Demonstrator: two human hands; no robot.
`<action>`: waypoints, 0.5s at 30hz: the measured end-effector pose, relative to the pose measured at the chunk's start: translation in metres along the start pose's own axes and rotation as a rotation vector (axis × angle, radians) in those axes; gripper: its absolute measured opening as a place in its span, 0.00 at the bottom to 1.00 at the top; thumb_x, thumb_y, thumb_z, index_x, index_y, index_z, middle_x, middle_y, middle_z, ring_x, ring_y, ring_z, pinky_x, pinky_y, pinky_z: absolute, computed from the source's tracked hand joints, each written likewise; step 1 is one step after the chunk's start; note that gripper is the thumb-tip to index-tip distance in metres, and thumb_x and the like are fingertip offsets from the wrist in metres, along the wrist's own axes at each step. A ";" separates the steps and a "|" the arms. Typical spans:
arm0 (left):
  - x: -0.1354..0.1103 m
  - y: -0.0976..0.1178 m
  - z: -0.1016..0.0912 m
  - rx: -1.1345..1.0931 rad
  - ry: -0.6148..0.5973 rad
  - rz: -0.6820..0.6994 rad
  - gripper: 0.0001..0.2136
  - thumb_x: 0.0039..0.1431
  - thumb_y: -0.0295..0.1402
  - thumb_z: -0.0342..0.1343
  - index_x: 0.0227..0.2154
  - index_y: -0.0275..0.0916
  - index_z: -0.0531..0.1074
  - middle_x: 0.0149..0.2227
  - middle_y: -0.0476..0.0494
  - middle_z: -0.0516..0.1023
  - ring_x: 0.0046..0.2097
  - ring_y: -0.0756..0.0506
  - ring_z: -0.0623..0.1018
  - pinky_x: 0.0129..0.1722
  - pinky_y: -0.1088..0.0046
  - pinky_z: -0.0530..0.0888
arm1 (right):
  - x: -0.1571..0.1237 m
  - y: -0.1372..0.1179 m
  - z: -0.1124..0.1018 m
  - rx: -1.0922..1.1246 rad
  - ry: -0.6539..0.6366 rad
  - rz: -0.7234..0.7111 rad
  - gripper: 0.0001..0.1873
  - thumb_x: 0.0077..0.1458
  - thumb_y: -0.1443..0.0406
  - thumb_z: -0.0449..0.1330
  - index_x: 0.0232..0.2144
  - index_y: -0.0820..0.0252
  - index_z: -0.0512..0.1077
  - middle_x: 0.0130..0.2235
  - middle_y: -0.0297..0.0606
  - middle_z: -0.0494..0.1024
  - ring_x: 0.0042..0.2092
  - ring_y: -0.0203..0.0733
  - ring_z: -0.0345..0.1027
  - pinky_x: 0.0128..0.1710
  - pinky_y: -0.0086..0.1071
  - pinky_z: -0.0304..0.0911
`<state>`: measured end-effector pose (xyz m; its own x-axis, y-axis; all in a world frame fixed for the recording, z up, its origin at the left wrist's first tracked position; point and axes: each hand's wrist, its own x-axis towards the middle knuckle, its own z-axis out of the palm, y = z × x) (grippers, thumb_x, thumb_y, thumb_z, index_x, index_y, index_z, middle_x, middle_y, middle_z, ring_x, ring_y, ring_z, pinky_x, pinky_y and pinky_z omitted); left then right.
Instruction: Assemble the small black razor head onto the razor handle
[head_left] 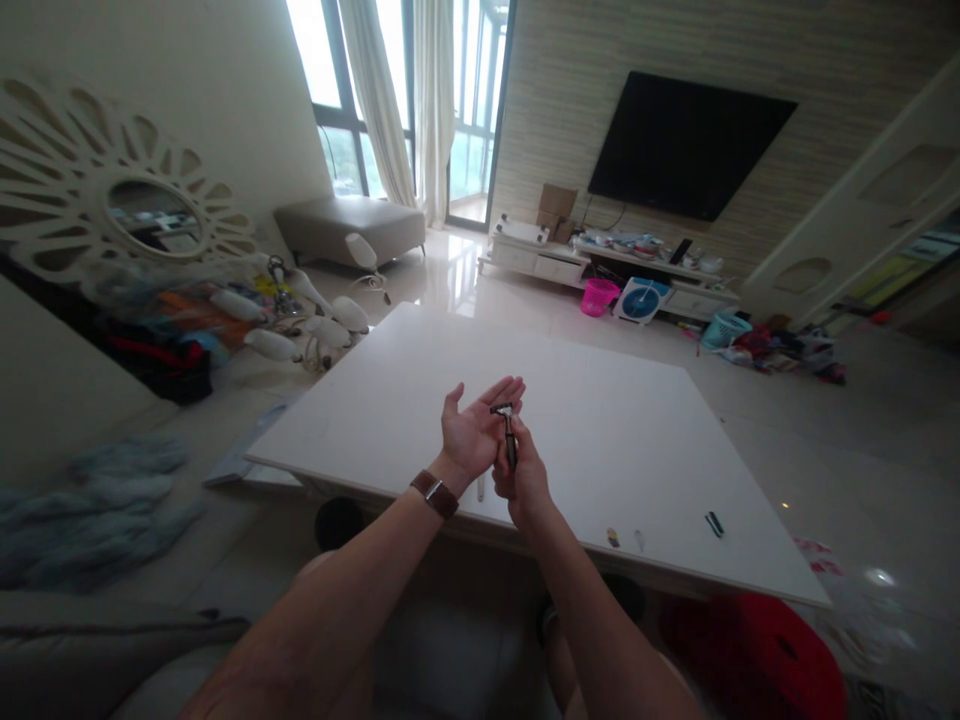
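A razor [511, 440] with a dark handle and a T-shaped head is gripped in my right hand [527, 478], its head pointing away from me. Beside it my left hand [474, 436] lies palm up, fingers stretched out and thumb apart, with a brown strap on the wrist. The razor's head is over or against the left palm; I cannot tell whether they touch. Both hands are above the near edge of a white table [570, 400]. A thin pale object [481, 488] lies on the table just below the hands, partly hidden.
Near the table's front right lie a small yellow and dark item [613, 537], a small pale item [639, 540] and a dark green object [714, 524]. A red round stool or roll [757, 655] stands below the right corner. Lamp parts [322, 330] crowd the floor at left.
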<state>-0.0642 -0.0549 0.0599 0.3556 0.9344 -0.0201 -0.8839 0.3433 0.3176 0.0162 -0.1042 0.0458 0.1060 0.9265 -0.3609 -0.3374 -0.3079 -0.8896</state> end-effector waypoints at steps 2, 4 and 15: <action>-0.001 0.000 0.000 0.007 -0.001 -0.001 0.31 0.62 0.48 0.47 0.57 0.25 0.71 0.58 0.27 0.75 0.67 0.36 0.67 0.66 0.60 0.62 | -0.001 0.000 0.000 0.028 -0.011 0.020 0.36 0.54 0.39 0.55 0.09 0.56 0.55 0.09 0.26 0.52 0.12 0.27 0.39 0.12 0.25 0.34; -0.001 -0.001 0.000 0.010 -0.003 0.001 0.32 0.62 0.48 0.47 0.57 0.24 0.71 0.59 0.26 0.74 0.67 0.36 0.66 0.66 0.61 0.63 | -0.002 0.000 0.000 0.038 -0.011 0.026 0.35 0.54 0.39 0.55 0.09 0.56 0.56 0.09 0.26 0.52 0.12 0.27 0.40 0.12 0.26 0.34; -0.002 -0.001 0.000 0.004 -0.018 -0.011 0.32 0.62 0.48 0.46 0.57 0.22 0.71 0.59 0.25 0.74 0.67 0.36 0.66 0.66 0.62 0.63 | -0.005 0.000 0.003 0.036 0.003 0.011 0.33 0.53 0.40 0.54 0.11 0.55 0.57 0.08 0.26 0.53 0.12 0.28 0.40 0.12 0.27 0.36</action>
<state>-0.0637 -0.0569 0.0596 0.3711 0.9286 -0.0069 -0.8785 0.3535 0.3213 0.0129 -0.1086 0.0484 0.1051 0.9222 -0.3720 -0.3720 -0.3105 -0.8748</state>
